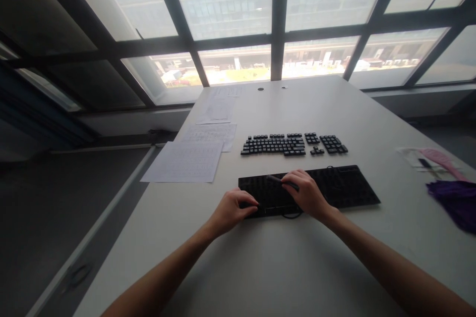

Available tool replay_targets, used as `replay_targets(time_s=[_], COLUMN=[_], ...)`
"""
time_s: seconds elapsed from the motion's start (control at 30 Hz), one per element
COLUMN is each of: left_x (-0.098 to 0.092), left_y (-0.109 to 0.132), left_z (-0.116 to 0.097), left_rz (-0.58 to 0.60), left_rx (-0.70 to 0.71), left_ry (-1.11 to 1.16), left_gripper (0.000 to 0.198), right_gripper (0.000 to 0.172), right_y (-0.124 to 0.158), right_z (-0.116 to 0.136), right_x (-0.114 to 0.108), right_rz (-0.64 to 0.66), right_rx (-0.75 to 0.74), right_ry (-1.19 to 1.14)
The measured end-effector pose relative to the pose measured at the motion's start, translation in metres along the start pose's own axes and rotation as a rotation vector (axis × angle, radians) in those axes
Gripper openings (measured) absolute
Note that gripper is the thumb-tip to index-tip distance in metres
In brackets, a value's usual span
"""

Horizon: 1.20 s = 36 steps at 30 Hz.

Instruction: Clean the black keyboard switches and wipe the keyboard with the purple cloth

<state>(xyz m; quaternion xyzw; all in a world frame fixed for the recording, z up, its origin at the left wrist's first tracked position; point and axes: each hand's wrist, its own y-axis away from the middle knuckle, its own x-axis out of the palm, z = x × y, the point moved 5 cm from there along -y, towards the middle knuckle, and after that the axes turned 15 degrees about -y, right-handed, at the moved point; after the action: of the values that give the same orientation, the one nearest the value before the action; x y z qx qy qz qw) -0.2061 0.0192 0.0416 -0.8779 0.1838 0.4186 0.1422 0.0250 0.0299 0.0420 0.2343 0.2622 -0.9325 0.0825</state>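
Observation:
A black keyboard base point(345, 185) without keycaps lies on the white table, slightly tilted. My right hand point(303, 190) is closed round a dark, slim tool point(274, 178), whose tip points left above the base. At the base's left front corner, my left hand point(232, 208) is closed, thumb and index finger pressed together; anything between them is too small to name. Behind the base, loose black keycaps point(273, 145) are laid out in keyboard order, with smaller groups point(333, 144) to their right. Part of a cable point(292, 216) shows at the base's front edge.
Printed paper sheets point(182, 162) overlap along the left side of the white table point(260, 267). On the right edge lie a pink object point(441, 158), a small brush-like item point(426, 163) and a purple cloth point(453, 200). Large windows stand beyond the far edge.

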Motion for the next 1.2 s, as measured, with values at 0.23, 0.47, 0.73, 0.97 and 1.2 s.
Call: replay_targets(time_s=[0.23,0.47,0.73,0.97,1.2], left_x=[0.006,0.012,0.014,0.013,0.016], left_y=[0.003,0.011,0.019,0.024,0.023], left_z=[-0.006,-0.002,-0.015,-0.019,-0.015], left_rz=[0.021,-0.036,-0.091,-0.115,-0.136], left_rx=[0.075,0.13,0.279,0.329,0.319], left_ry=[-0.064,-0.131,-0.361,-0.486,-0.456], left_gripper=[0.009,0.008,0.019,0.018,0.017], right_gripper=[0.007,0.007,0.008,0.012,0.016], right_y=[0.023,0.03,0.033,0.037,0.043], right_z=[0.003,0.004,0.008,0.014,0.024], right_x=[-0.005,-0.011,-0.008,0.0,0.015], right_rz=[-0.011,-0.071,-0.067,0.038,0.235], right_rx=[0.009,0.006,0.009,-0.048,-0.144], right_ry=[-0.136,-0.167,-0.169,-0.076,0.101])
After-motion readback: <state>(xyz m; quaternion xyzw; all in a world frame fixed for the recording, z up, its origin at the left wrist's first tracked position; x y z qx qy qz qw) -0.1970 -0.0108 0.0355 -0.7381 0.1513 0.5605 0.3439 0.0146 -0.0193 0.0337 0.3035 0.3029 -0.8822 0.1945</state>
